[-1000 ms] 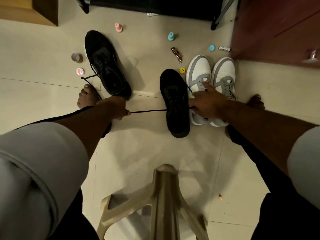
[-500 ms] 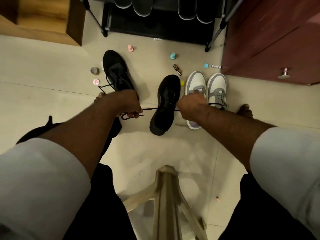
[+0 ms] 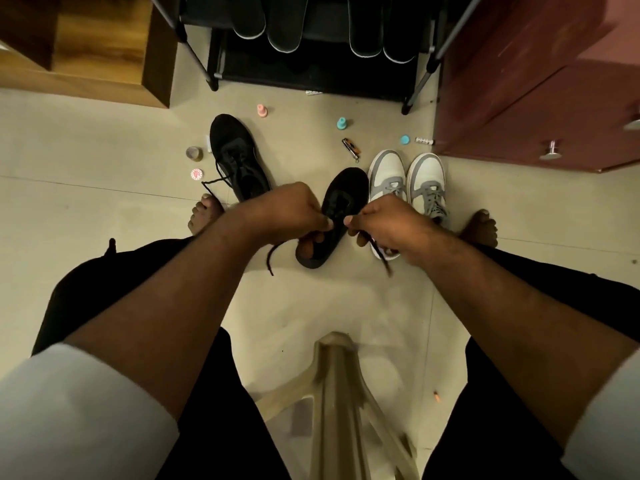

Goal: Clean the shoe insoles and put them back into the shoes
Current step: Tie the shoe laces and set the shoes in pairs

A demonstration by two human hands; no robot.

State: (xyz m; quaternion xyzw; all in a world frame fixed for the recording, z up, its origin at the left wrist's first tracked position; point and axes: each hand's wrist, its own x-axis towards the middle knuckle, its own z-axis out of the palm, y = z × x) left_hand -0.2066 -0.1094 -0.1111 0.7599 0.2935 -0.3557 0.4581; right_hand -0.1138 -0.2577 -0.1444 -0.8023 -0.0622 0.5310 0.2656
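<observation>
Pinching the two ends of a black lace [image 3: 273,256], the left hand [image 3: 291,211] and right hand [image 3: 388,223] meet above a black shoe [image 3: 341,202] on the floor [image 3: 104,209]. Four insoles [image 3: 287,26] hang on the rack [image 3: 311,74] beyond, well apart from it.

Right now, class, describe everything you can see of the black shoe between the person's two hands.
The black shoe is a low lace-up trainer, all black, with what looks like a fabric upper. It lies on the pale tiled floor, toe pointing away from the person, right beside the grey-and-white pair. The left hand and right hand each pinch a black lace end above its opening; the loose tips hang down. Its heel end is partly hidden by the hands.
</observation>
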